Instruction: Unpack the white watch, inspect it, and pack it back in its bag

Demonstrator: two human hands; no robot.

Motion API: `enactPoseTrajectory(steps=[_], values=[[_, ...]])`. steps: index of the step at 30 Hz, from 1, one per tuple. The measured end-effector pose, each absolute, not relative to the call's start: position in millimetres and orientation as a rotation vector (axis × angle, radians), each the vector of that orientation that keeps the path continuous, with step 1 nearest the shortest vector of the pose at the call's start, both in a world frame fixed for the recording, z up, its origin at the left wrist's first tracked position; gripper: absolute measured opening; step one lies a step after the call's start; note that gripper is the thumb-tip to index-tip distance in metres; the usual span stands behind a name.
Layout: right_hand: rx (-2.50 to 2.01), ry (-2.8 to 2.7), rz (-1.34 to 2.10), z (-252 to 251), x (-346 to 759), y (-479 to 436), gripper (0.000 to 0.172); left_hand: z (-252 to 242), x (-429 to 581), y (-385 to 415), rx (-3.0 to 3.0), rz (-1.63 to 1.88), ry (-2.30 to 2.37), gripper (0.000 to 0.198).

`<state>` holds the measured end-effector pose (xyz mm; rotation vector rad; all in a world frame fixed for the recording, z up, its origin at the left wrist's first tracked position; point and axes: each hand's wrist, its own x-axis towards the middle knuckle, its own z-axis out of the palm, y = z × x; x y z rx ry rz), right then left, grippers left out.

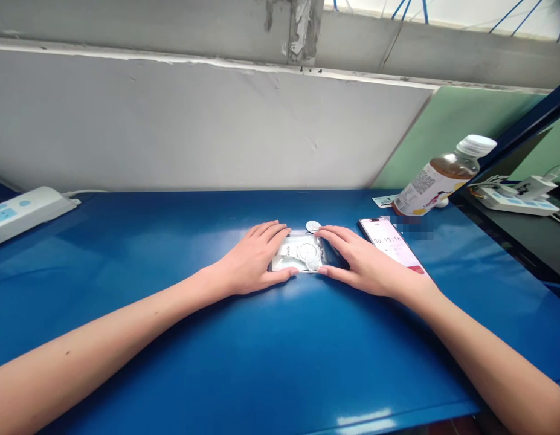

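A small clear plastic packet [289, 254] lies flat on the blue table, with whitish contents and a ring-like shape inside that I cannot identify. At its left edge rests my left hand [257, 257], fingers stretched out and thumb apart along the near side. My right hand [356, 257] lies at the packet's right edge, also with fingers extended and thumb apart. Both hands appear to touch the packet without closing around it. Just beyond the right fingertips is a small round whitish disc [313, 226], partly behind the packet's far edge.
A phone [388, 241] showing a running timer lies beside my right hand. Behind it stand a capped drink bottle [436, 181] and a small card [383, 200]. A power strip [30, 211] sits far left; another power strip [518, 199] with a plugged charger is at right. A wall [193, 121] bounds the table [243, 362].
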<state>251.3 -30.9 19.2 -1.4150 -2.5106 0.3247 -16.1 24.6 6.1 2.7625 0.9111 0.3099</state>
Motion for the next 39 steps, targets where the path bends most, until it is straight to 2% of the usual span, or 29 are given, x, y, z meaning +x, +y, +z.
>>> enactPoseTrajectory(steps=[31,39], values=[[-1.424,-2.532,0.357,20.2,263.7,-26.9,0.075,5.3,-16.1,24.8,2.75,0.371,0.898,0.071],[-1.456,-2.532,0.421,22.5,273.2,-21.8,0.076,5.8,-16.1,24.6,2.764,0.352,0.919,0.08]])
